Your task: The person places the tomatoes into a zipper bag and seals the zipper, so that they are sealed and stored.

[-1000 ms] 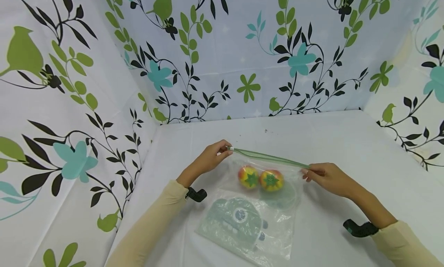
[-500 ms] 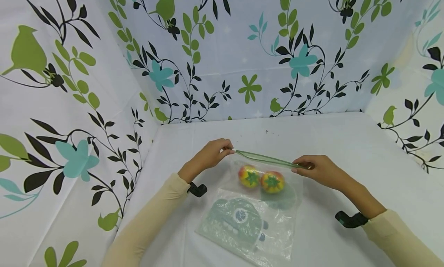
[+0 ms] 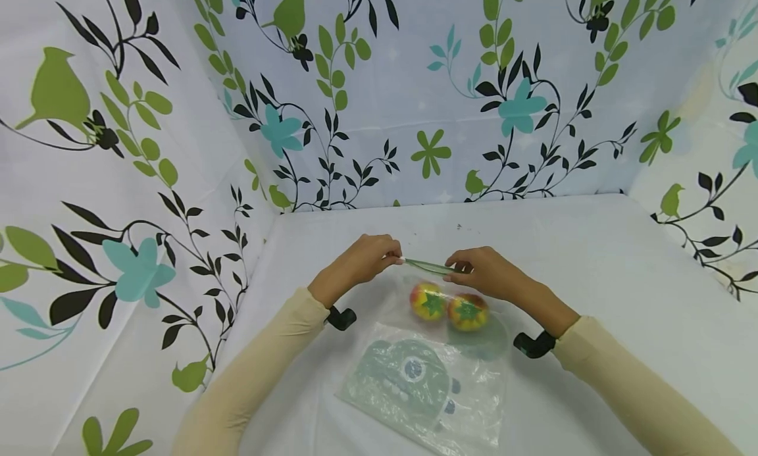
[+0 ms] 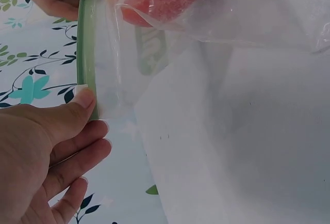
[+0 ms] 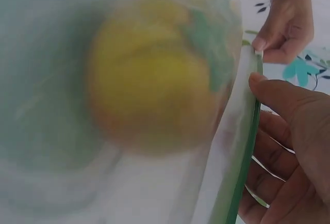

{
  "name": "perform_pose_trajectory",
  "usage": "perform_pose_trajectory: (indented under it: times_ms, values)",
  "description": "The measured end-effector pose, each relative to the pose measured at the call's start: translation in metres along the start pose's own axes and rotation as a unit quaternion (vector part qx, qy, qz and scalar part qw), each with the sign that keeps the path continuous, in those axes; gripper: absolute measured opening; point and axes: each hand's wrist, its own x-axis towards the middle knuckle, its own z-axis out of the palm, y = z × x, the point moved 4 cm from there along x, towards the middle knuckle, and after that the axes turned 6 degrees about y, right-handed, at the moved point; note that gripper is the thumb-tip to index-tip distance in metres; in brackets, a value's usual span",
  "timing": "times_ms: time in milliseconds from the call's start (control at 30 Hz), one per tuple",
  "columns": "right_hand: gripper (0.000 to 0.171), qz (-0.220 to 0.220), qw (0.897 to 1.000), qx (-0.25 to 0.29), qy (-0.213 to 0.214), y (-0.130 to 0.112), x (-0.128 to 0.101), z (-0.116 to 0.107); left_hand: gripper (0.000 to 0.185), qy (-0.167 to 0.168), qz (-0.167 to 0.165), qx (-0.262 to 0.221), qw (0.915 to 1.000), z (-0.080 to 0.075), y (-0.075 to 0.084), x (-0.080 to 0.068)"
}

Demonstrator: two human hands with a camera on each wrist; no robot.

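Observation:
A clear zip bag (image 3: 474, 403) with a printed one-eyed teal creature lies on the white cloth. Inside its upper part are two red-and-yellow fruits, the left one (image 3: 428, 301) touching or nearly touching the right one (image 3: 468, 312), each with a green star-shaped top. My left hand (image 3: 366, 257) pinches the left end of the green zip strip (image 4: 88, 38), by a small white tab (image 4: 81, 87). Partway along that strip, my right hand (image 3: 488, 272) pinches it between thumb and fingers. In the right wrist view a fruit (image 5: 154, 74) appears blurred through the plastic.
A white cloth (image 3: 592, 258) covers the table. Patterned curtains with leaves, birds and flowers hang behind (image 3: 379, 114) and at both sides. Dark wrist cameras sit on the left wrist (image 3: 341, 318) and the right wrist (image 3: 534, 344).
My right hand has slid left along the zip strip, from its right end to close beside my left hand. The left hand keeps its hold; the bag and fruits stay nearly in place.

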Motion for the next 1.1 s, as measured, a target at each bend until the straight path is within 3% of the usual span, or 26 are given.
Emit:
perform_pose_trajectory:
  times_ms: [367, 600, 867, 1100]
  values:
    - [0.019, -0.051, 0.999, 0.006, 0.010, -0.034, 0.045, 0.026, 0.011, -0.007, -0.003, 0.005, 1.0000, -0.001, 0.001, -0.002]
    - [0.016, -0.052, 0.998, -0.011, 0.024, -0.045, 0.058, 0.035, 0.009, 0.001, 0.022, 0.033, 0.9992, -0.003, 0.004, 0.000]
    - [0.014, -0.044, 0.998, -0.027, 0.025, -0.053, 0.065, 0.041, 0.010, -0.015, 0.018, 0.047, 0.9986, -0.004, 0.009, 0.002]
    - [0.008, -0.075, 0.996, -0.033, 0.029, -0.058, 0.066, 0.043, 0.013, -0.030, 0.024, 0.065, 0.9971, -0.006, 0.011, 0.001]
